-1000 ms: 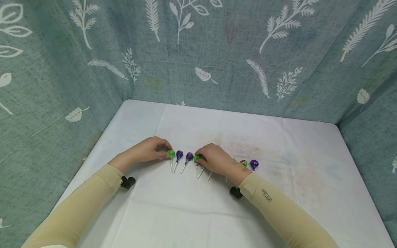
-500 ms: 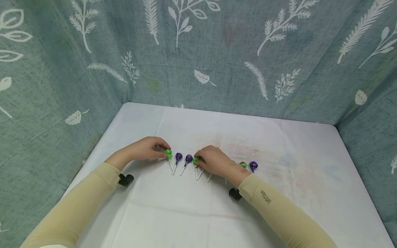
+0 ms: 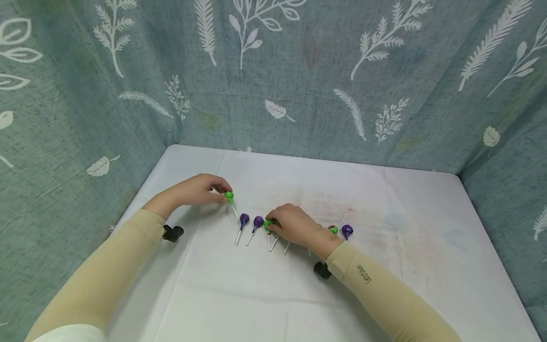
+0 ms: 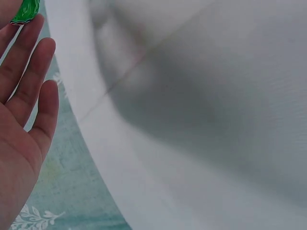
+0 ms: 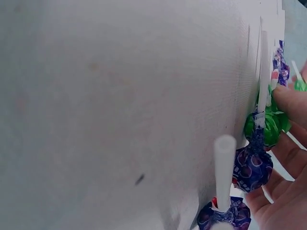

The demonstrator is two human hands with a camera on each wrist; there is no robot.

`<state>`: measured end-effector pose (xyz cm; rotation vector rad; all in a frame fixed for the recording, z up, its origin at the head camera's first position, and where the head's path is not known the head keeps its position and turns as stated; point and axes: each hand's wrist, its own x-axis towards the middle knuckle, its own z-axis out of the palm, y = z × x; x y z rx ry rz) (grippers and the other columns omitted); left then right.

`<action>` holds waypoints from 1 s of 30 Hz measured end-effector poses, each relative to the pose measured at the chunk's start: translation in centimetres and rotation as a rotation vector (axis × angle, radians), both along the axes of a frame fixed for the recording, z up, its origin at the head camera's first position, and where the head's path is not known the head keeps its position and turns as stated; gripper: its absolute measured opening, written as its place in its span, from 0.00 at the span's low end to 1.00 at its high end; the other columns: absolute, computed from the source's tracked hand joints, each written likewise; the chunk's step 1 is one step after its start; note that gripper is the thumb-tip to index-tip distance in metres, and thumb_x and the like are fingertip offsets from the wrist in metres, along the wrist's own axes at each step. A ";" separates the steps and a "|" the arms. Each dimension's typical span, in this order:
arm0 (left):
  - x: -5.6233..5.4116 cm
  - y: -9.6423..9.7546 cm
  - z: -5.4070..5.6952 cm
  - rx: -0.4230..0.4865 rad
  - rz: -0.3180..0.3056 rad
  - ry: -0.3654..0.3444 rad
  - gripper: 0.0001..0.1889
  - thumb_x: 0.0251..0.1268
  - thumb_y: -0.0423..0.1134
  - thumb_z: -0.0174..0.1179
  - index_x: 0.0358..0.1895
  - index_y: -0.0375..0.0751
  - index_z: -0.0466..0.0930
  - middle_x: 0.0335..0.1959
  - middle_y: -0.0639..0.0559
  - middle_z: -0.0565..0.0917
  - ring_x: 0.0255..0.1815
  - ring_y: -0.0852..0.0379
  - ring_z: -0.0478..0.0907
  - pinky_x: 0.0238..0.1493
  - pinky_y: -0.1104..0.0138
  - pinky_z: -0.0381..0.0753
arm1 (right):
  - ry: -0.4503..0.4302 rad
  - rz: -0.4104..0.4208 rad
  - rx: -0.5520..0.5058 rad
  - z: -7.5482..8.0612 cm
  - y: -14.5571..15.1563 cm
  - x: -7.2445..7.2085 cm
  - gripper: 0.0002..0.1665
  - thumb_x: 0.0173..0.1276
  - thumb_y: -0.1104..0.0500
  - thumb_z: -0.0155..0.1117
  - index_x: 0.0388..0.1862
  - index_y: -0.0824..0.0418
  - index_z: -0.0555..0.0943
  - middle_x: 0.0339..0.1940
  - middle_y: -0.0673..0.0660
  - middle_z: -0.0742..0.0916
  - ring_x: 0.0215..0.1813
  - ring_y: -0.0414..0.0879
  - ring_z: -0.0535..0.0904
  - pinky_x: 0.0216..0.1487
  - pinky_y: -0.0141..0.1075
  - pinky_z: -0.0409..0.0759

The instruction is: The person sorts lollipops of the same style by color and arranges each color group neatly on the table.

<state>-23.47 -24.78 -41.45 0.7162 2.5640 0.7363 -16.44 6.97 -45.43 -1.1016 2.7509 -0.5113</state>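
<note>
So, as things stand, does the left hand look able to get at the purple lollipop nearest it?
Probably yes: nothing covers the purple lollipop, and the right hand is farther along. But the left hand pinches a green lollipop, which it would likely need to release first.

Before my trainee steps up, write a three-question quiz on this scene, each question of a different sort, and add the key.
1. True or false: the left hand pinches a purple lollipop.

2. In the head view, how many unheld lollipops lie between the left hand and the right hand?
A) none
B) two
C) five

3. Fill in the blank: in the head view, the rightmost lollipop has a ____ wrapper.

Key:
1. False; it pinches a green lollipop.
2. B; they are two purple lollipops.
3. Purple.
</note>
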 end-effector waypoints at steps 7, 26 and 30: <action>-2.7 0.9 0.8 -0.001 -0.013 0.008 0.13 0.67 0.47 0.66 0.53 0.54 0.83 0.50 0.59 0.83 0.54 0.55 0.78 0.61 0.50 0.73 | -0.004 -0.002 0.017 -0.1 -0.1 -0.1 0.17 0.74 0.51 0.63 0.57 0.55 0.83 0.51 0.49 0.86 0.55 0.45 0.79 0.59 0.37 0.76; -7.8 4.9 0.4 0.010 -0.016 0.024 0.18 0.69 0.46 0.64 0.58 0.46 0.81 0.54 0.52 0.81 0.56 0.52 0.76 0.60 0.54 0.74 | -0.008 0.001 0.009 0.3 0.1 0.0 0.17 0.74 0.52 0.63 0.57 0.56 0.83 0.50 0.50 0.86 0.54 0.45 0.80 0.59 0.38 0.75; -8.5 5.5 0.0 0.005 0.002 0.006 0.19 0.69 0.46 0.64 0.60 0.45 0.80 0.55 0.52 0.81 0.57 0.51 0.76 0.60 0.54 0.73 | -0.012 -0.006 0.014 0.4 0.1 0.1 0.17 0.74 0.52 0.63 0.57 0.56 0.83 0.50 0.50 0.86 0.54 0.45 0.80 0.59 0.38 0.75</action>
